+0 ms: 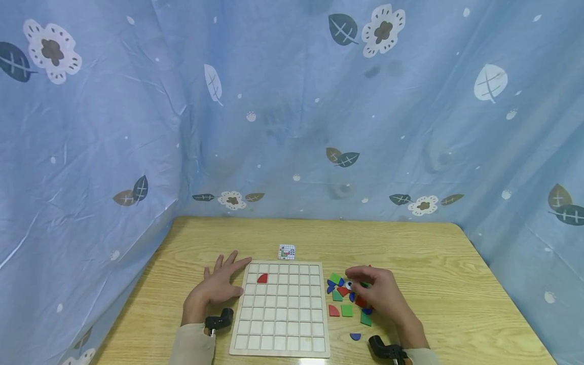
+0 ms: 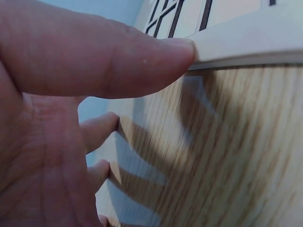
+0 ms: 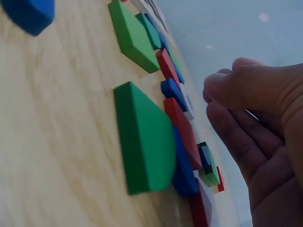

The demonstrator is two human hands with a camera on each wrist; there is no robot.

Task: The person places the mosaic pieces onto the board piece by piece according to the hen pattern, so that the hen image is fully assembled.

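Fingers splayed, left hand touches board edge; fingers parted, right hand hovers over pieces; both empty.

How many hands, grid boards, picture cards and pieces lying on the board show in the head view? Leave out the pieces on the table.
Hands: 2 (left hand, right hand)
Grid board: 1
Picture card: 1
Red piece on the board: 1
Total: 5
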